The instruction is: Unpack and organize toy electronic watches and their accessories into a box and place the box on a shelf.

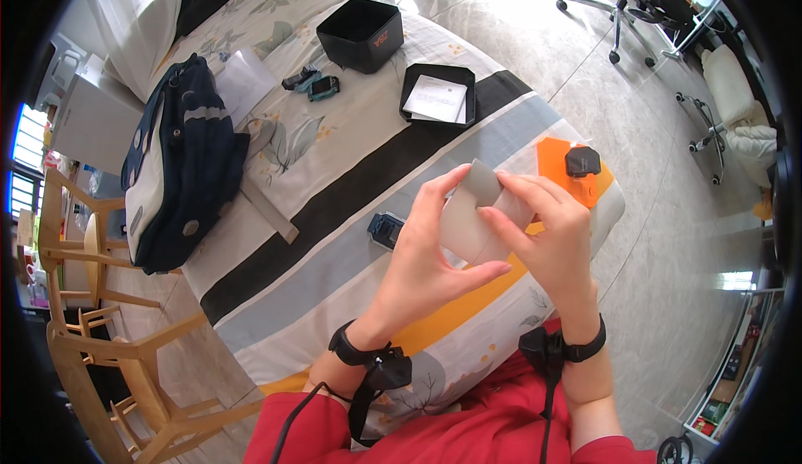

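Over the near part of the cloth-covered table, both hands hold a thin, pale grey and white folded piece [469, 228], perhaps paper or a soft pouch. My left hand [418, 251] has its fingers along the left side of the piece, its thumb stretched out below. With thumb and fingers, my right hand [553, 226] pinches the upper right part. A dark blue watch [385, 230] lies just left of my left hand. Beyond my right hand, a black octagonal piece [582, 162] rests on an orange item [553, 157].
A black open box [361, 38] and a shallow black lid [472, 113] holding white paper stand farther back. Another watch [322, 88], a white sheet [245, 86] and a navy backpack [188, 163] lie to the left. Wooden chairs [138, 351] stand beside the table.
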{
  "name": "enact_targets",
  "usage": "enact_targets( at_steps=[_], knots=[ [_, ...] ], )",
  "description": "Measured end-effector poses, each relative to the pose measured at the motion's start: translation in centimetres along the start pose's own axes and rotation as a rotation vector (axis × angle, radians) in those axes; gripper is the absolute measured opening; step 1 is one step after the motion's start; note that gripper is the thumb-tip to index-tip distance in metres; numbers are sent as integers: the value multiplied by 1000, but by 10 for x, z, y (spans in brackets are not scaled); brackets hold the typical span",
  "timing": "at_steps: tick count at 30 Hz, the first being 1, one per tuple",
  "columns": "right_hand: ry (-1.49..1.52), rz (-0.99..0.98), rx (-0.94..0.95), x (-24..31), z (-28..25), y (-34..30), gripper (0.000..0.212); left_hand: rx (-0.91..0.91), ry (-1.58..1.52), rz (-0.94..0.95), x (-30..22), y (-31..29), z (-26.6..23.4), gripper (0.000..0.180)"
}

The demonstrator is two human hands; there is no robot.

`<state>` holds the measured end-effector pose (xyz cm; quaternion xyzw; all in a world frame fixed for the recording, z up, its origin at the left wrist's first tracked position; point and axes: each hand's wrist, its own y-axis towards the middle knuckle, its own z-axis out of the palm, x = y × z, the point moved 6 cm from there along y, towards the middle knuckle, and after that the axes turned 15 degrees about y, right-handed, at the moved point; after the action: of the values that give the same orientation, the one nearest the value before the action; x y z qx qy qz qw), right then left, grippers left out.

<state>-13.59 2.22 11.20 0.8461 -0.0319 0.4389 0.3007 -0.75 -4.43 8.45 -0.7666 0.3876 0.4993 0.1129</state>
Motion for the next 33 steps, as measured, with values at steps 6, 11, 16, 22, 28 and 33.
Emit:
enact_targets(
  at_steps=[6, 11, 16, 22, 28, 33],
  knots=[
    [11, 32, -24, -2, -1, -3, 32, -76, 299, 100, -17, -5, 5, 106],
    [5, 27, -53, 2, -3, -3, 32, -202, 429, 85, -21, -7, 15, 106],
    [265, 201, -122, -4, -9, -3, 34, -283, 415, 222, -30, -10, 12, 99],
    [293, 191, -114, 0, -14, -1, 35, -369, 373, 318, -33, -12, 12, 93],
    [246, 143, -92, 8, -19, 0, 35, -410, 355, 374, -34, -15, 12, 87],
    [265, 188, -47, 11, -22, 4, 34, -410, 171, 366, -30, -15, 12, 80]
  ],
)
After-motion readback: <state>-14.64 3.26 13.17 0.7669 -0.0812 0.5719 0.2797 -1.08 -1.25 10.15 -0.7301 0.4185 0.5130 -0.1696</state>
